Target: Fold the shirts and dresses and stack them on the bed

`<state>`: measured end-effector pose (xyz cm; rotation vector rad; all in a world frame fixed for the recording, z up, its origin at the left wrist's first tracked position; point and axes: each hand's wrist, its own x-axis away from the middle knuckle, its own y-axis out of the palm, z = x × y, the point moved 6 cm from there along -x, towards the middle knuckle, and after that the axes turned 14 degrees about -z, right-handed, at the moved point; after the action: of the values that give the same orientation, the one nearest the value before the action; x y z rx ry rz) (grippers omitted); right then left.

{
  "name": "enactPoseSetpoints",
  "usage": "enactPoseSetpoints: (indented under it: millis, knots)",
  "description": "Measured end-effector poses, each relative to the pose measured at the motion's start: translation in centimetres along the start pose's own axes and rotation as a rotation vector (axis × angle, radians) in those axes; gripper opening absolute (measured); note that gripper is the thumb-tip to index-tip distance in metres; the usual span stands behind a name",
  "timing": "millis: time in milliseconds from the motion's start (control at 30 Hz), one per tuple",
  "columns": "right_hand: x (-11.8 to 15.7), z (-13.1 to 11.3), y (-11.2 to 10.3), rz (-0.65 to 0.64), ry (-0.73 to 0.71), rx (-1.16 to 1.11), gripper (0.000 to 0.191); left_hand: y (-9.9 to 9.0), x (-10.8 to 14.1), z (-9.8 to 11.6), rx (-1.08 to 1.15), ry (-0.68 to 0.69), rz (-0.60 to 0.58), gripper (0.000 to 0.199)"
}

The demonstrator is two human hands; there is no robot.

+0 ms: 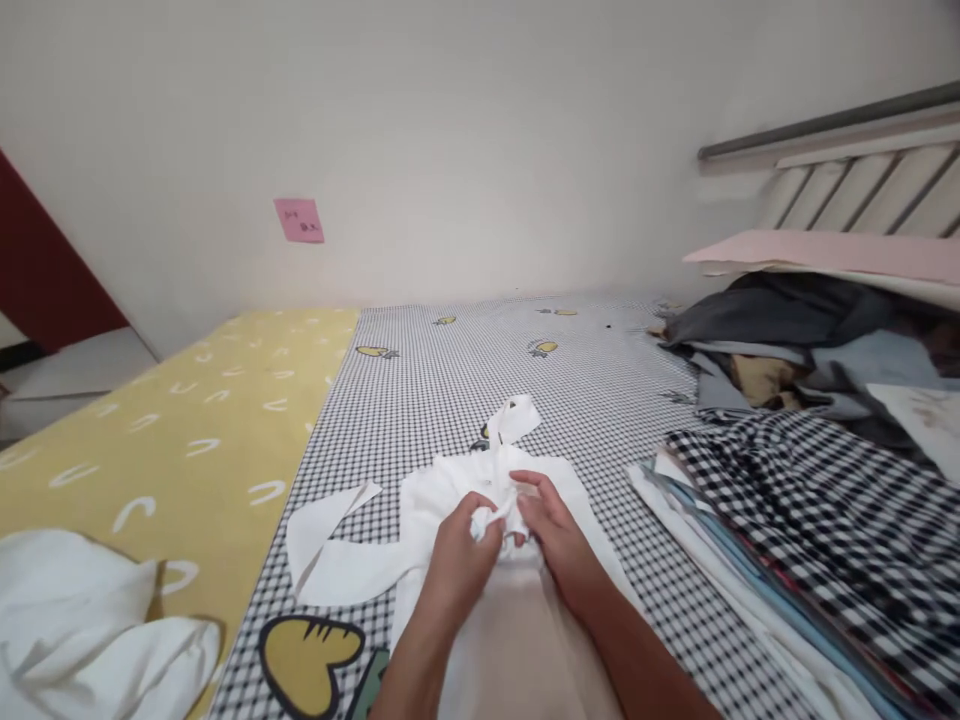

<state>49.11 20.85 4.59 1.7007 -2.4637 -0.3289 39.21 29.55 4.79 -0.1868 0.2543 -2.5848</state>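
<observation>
A white shirt (435, 500) lies spread on the checked sheet, its collar toward the wall and one sleeve bent out to the left. My left hand (466, 550) pinches the bunched white fabric at the middle of the shirt front. Close beside it on the right, my right hand (553, 530) grips the same gathered fabric between thumb and fingers, its index finger stretched over the cloth. Any button between the fingertips is too small to make out.
On the right, folded clothes (720, 560) lie under a black-and-white checked cloth (832, 520), with dark garments (780, 310) piled behind. White fabric (90, 630) lies at the lower left on yellow bedding (247, 400). A pink note (299, 220) is on the wall.
</observation>
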Motion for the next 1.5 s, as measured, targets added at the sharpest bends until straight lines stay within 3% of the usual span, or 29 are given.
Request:
enactPoseSetpoints:
  millis: [67, 167, 333, 500, 767, 900, 1133, 1333, 1500]
  knots:
    - [0.3, -0.2, -0.1, 0.003, -0.006, -0.070, 0.052, -0.7, 0.1, -0.1, -0.033, -0.007, 0.067, 0.025]
    - [0.5, -0.3, -0.1, -0.043, -0.065, 0.002, 0.054, -1.0, 0.3, -0.1, -0.039, 0.004, 0.037, 0.031]
    - [1.1, -1.1, -1.1, 0.119, -0.235, 0.557, 0.006, -1.0, 0.6, -0.3, -0.042, 0.010, 0.047, 0.039]
    - [1.8, -1.7, -0.7, 0.275, -0.306, 1.054, 0.032, -1.2, 0.6, -0.5, -0.023, 0.029, 0.127, 0.041]
    - [1.6, -0.5, 0.2, 0.387, -0.255, 1.416, 0.040, -1.5, 0.9, -0.7, -0.021, 0.030, 0.224, 0.047]
    - [1.6, -0.2, 0.8, 0.372, -0.245, 1.400, 0.029, -1.2, 0.9, -0.2, -0.074, 0.045, 0.190, 0.043]
    - [1.9, -0.1, 1.4, 0.317, -0.303, 1.308, 0.028, -0.9, 0.7, 0.1, -0.178, 0.054, 0.154, 0.047]
    - [1.0, 0.4, -0.5, 0.263, -0.138, 1.183, 0.033, -0.2, 0.8, 0.9, -0.016, 0.187, 0.009, 0.038]
    - [0.8, 0.2, -1.2, 0.258, -0.184, 0.910, 0.023, 0.4, 0.9, 1.4, 0.072, 0.239, -0.085, 0.033]
